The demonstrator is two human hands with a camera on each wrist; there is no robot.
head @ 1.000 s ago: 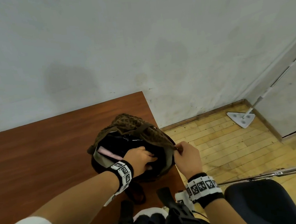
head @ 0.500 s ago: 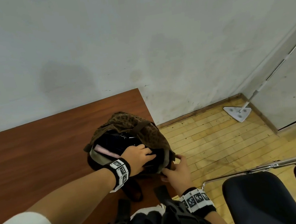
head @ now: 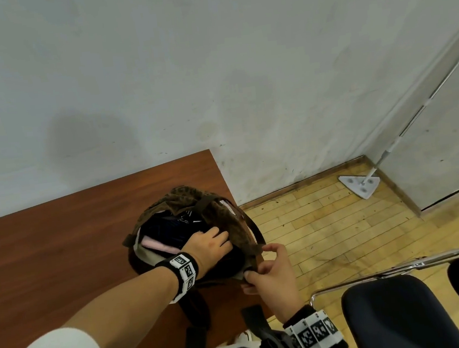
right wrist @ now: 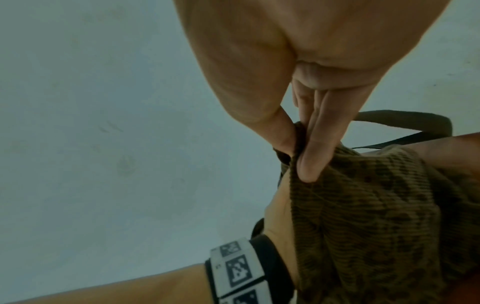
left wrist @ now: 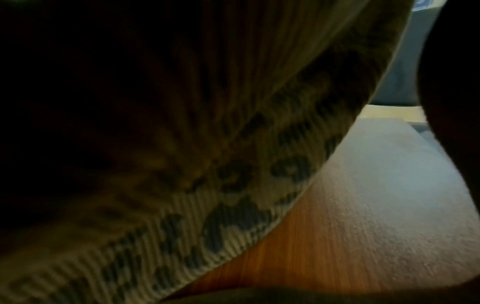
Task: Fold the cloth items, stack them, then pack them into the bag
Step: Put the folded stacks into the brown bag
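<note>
While sitting at table [head: 60,248] corner, leopard-print bag [head: 185,199] gaping open w/ dark and pink folded cloth [head: 156,242] inside. Left hand [head: 205,247] reaching into bag mouth, fingers over contents; grip hidden, prob. pressing flat. Right hand [head: 272,271] pinching bag rim [right wrist: 298,148] btwn thumb and fingers, pulling outward.

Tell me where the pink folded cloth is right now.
In the head view, the pink folded cloth lies inside the leopard-print bag, at its left side, just left of the left hand.
</note>
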